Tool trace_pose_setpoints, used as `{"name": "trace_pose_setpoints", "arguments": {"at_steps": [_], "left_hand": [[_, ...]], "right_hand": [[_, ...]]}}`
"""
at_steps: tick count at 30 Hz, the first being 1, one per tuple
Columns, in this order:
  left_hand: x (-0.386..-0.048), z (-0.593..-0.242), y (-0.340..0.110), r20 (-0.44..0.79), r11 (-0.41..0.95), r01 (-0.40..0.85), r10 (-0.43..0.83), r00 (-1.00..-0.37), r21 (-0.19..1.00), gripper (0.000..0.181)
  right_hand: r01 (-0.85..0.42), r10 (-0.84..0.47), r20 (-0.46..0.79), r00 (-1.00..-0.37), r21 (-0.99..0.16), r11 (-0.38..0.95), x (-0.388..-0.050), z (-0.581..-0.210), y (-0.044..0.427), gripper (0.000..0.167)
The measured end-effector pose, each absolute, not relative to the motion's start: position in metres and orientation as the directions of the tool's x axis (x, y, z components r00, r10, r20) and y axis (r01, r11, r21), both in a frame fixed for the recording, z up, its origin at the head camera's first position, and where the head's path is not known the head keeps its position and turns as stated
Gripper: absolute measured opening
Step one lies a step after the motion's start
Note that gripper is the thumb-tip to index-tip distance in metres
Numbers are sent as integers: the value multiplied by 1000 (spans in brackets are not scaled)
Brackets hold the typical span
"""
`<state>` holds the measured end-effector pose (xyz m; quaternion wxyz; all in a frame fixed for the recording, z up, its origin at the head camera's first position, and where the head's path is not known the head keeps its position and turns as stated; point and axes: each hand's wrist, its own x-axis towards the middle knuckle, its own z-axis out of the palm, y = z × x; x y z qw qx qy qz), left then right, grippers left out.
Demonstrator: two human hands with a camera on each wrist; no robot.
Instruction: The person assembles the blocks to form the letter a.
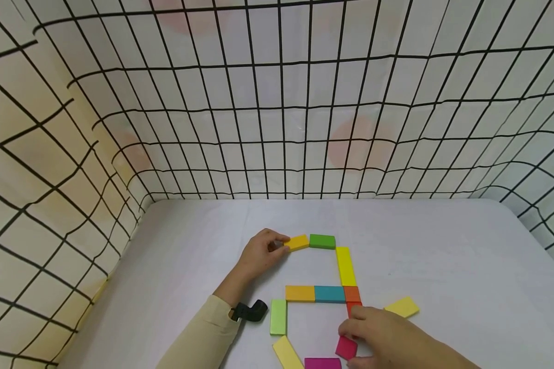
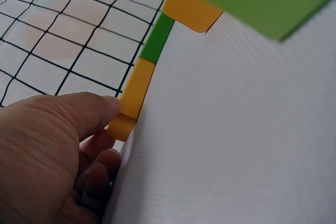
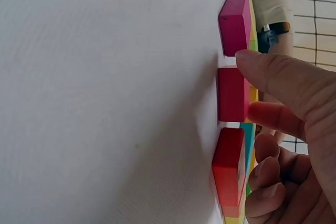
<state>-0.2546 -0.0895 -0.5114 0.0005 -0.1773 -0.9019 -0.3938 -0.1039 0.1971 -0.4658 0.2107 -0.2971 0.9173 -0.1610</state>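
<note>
At the far end of a ring of coloured blocks, my left hand (image 1: 260,253) pinches an orange-yellow block (image 1: 298,243) between thumb and fingers. That block's other end meets a dark green block (image 1: 322,241). My right hand (image 1: 388,335) holds a crimson block (image 1: 346,348), thumb at its near side and index finger at its far side. The crimson block lies turned slightly, between a red block (image 3: 229,166) and a purple block (image 1: 323,364), with small gaps in the right wrist view. The right fingers partly cover the red block in the head view.
An orange block (image 1: 300,293), a teal block (image 1: 330,294) and an orange-red block (image 1: 352,294) form a crossbar. A yellow block (image 1: 345,266), light green block (image 1: 278,318) and pale yellow block (image 1: 288,353) line the sides. Another yellow block (image 1: 403,307) lies apart. Black grid mesh (image 1: 281,107) encloses the table.
</note>
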Motion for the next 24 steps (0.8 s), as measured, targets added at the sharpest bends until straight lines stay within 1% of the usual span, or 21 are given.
{"name": "trace_pose_setpoints", "arguments": {"at_steps": [5,9,24], "left_hand": [[-254,-511,-89,144,627,320,316,-938,710,24],[-255,-511,-89,140,632,316,313,-940,708,23],[-256,-514,-89,138,631,311,309,-941,710,23]], "right_hand": [[-527,-634,-210,-744,-399,751,-102,-467,200,25],[-560,-655,-163,-738,-394,729,-102,-467,202,25],[-551,-651,-178,-738,-397,734,-102,-466,201,25]]}}
